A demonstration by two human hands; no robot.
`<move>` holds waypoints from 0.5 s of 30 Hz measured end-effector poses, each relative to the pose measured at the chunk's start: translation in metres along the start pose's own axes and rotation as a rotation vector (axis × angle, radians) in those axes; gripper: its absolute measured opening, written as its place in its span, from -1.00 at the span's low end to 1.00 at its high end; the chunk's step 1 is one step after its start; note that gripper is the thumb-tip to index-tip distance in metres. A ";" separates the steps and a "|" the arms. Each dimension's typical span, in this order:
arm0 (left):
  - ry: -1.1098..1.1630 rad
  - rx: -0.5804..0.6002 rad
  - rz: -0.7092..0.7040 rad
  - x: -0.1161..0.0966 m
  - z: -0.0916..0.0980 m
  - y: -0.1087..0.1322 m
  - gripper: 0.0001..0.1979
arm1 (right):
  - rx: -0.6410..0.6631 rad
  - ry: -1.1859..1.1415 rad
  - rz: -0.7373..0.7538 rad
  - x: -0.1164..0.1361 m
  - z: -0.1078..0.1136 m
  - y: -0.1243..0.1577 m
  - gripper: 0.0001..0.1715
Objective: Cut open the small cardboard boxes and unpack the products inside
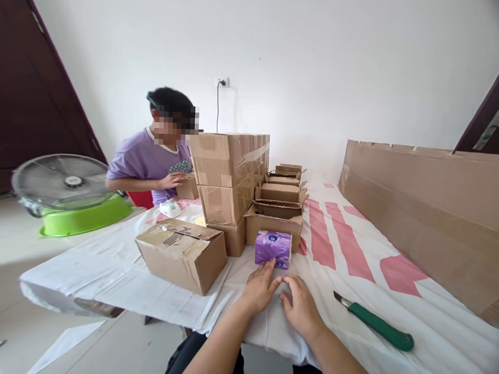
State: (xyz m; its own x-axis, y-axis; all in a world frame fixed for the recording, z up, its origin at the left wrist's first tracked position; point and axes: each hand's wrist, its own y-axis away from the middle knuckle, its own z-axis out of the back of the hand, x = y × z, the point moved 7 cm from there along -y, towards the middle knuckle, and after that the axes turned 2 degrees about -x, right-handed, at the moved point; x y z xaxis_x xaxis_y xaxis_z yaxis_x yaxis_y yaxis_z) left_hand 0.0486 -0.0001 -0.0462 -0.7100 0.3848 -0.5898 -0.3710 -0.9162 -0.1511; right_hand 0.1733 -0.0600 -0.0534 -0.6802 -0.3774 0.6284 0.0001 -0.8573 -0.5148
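A purple tissue pack stands on the white cloth in front of a row of small open cardboard boxes. My left hand lies flat on the cloth, its fingertips touching the pack's lower front. Just right of it rests my right hand, palm down, fingers stretched toward the left hand, holding nothing.
A taped brown box sits at my left, stacked cartons behind it. A green-handled knife lies at my right. A long flat carton lines the right edge. Another person in a purple shirt handles a small box. A fan stands left.
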 end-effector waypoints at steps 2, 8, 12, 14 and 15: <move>0.005 0.006 -0.024 0.000 0.000 0.000 -0.47 | 0.004 0.002 -0.001 0.001 0.001 -0.001 -0.58; 0.062 -0.154 -0.030 -0.009 0.025 0.004 -0.66 | 0.048 -0.006 0.002 0.005 0.003 0.000 -0.72; 0.103 -0.284 -0.090 -0.031 0.046 0.020 -0.77 | 0.088 -0.034 0.036 0.017 -0.003 -0.002 -0.72; 0.131 -0.366 -0.159 -0.047 0.057 0.032 -0.79 | 0.113 -0.066 0.082 0.031 -0.011 -0.007 -0.68; 0.152 -0.429 -0.220 -0.056 0.065 0.039 -0.80 | 0.117 -0.084 0.107 0.040 -0.016 -0.010 -0.67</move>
State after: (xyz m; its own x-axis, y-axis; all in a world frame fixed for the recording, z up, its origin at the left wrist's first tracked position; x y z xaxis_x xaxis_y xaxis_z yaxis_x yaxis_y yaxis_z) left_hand 0.0350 -0.0506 0.0325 -0.5358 0.5828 -0.6109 -0.2003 -0.7906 -0.5786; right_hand 0.1344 -0.0606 -0.0325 -0.6080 -0.4922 0.6230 0.1578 -0.8439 -0.5127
